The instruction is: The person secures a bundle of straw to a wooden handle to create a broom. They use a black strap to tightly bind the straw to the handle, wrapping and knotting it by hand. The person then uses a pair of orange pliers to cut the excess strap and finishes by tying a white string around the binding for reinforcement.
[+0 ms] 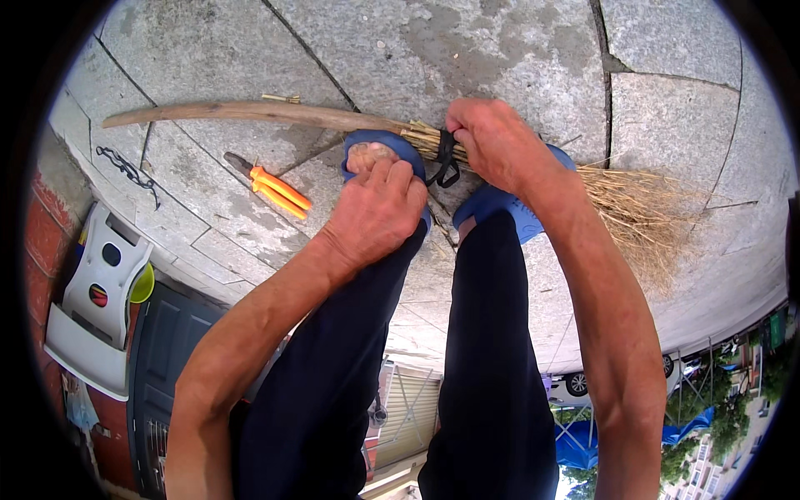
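A straw broom lies across the paving, its wooden handle (242, 113) to the left and its straw bristles (637, 208) fanning out to the right. A black strap (446, 150) goes round the bound stalks at its neck, with a loose loop hanging toward me. My right hand (496, 142) is closed on this strap at the top of the bundle. My left hand (379, 204) is closed with curled fingers over my left foot, just left of the loop; what it holds, if anything, is hidden. Blue slippers (512, 208) are on my feet, close against the broom.
Orange-handled pliers (279, 192) lie left of my left hand. Further left is a tangled dark cord (129, 171). A short piece of straw (281, 98) lies beyond the handle. A white plastic chair (104, 292) stands at the left by a grey door (175, 342).
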`<state>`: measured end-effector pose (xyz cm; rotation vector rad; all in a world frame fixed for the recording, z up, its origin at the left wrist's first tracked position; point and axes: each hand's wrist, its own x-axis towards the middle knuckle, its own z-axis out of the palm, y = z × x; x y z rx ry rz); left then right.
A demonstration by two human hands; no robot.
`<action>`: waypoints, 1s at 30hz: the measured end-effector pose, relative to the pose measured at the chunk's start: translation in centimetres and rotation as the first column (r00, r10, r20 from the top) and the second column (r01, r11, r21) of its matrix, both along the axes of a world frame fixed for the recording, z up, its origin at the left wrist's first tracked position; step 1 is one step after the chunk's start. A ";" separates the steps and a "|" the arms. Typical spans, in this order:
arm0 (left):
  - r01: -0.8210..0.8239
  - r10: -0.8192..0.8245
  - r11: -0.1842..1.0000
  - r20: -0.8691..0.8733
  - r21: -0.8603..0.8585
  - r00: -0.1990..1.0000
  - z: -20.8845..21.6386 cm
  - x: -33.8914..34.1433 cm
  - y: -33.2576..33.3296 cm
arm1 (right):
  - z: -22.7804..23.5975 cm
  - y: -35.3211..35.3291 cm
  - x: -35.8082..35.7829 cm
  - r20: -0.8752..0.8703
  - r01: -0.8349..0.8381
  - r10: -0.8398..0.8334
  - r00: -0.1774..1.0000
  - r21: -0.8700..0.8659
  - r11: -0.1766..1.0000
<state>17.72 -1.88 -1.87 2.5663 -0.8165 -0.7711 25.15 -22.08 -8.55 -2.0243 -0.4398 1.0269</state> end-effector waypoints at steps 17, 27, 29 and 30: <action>-0.019 0.073 0.992 -0.453 0.123 0.888 2.0 -0.2 0.3 | 1.4 -0.3 -0.8 0.315 -0.183 0.232 0.920 -0.178 0.967; -0.263 0.251 0.965 -0.282 -0.008 0.926 2.8 -0.1 3.2 | 2.1 -1.8 -0.7 0.352 -0.096 0.154 0.923 -0.176 0.980; -0.359 0.354 0.932 0.069 0.059 0.933 3.1 2.2 5.7 | 5.0 -3.2 -0.6 0.378 0.125 -0.053 0.924 -0.169 0.978; -0.326 0.311 0.935 0.122 0.137 0.943 2.5 3.0 6.8 | 7.0 -3.9 -1.1 0.381 0.230 -0.153 0.912 -0.166 0.959</action>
